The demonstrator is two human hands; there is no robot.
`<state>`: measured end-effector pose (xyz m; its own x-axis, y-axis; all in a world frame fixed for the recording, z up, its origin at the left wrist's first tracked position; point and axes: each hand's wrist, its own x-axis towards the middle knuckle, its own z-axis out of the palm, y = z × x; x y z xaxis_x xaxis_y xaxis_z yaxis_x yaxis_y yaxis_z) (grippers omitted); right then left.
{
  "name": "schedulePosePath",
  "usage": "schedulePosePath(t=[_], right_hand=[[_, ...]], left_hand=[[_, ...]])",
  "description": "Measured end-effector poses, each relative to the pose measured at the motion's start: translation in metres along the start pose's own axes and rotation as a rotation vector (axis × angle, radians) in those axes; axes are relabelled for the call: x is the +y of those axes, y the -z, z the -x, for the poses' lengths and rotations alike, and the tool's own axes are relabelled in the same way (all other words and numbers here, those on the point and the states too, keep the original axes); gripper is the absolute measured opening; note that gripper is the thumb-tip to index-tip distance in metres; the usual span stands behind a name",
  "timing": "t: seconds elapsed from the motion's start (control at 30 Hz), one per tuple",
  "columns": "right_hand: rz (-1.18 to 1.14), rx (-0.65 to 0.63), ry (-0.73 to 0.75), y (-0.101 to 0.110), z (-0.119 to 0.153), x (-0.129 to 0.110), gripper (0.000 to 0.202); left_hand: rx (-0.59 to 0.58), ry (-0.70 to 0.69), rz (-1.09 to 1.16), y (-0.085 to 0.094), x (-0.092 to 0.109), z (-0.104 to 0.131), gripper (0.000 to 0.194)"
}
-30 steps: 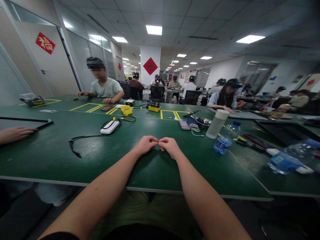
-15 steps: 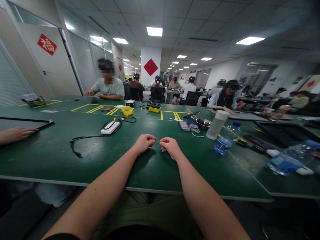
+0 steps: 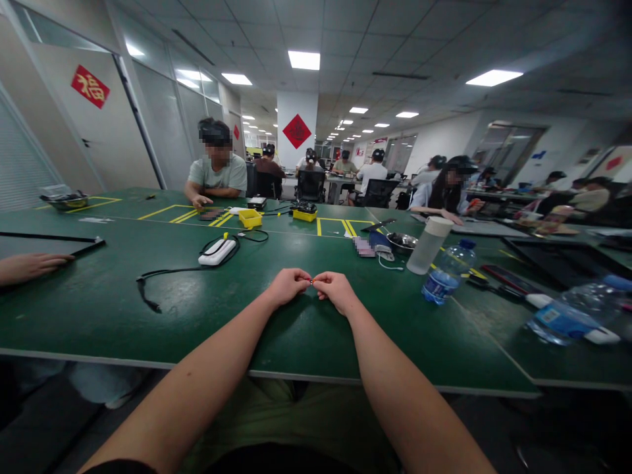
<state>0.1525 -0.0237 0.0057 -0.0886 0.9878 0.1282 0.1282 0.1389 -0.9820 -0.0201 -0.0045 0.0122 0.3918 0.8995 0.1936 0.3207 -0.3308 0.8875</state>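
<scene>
My left hand (image 3: pixel 289 287) and my right hand (image 3: pixel 334 290) meet fingertip to fingertip just above the green table (image 3: pixel 207 329). Both are closed in a pinch. Between them shows a tiny object (image 3: pixel 311 282) with red and pale, shiny parts. Its kind is too small to make out, and the fingers cover most of it. In the earlier view each hand had its own small piece, reddish at the left and orange at the right.
Left of my hands lies a white power bank (image 3: pixel 218 252) with a black cable (image 3: pixel 168 270). To the right stand a frosted bottle (image 3: pixel 428 247) and a water bottle (image 3: pixel 448 273). Yellow trays (image 3: pixel 251 218) sit farther back. A co-worker's hand (image 3: pixel 37 265) rests at far left.
My two hands have come together, closing the small gap between their fingertips. Across the table, a co-worker's hand has reached forward to the tabletop.
</scene>
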Motion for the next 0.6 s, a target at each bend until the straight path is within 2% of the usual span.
schedulePosePath(t=[0.6], right_hand=[[0.002, -0.008, 0.006, 0.0016, 0.0014, -0.0008, 0.020]], left_hand=[[-0.004, -0.012, -0.015, -0.0021, 0.0045, 0.0022, 0.025]])
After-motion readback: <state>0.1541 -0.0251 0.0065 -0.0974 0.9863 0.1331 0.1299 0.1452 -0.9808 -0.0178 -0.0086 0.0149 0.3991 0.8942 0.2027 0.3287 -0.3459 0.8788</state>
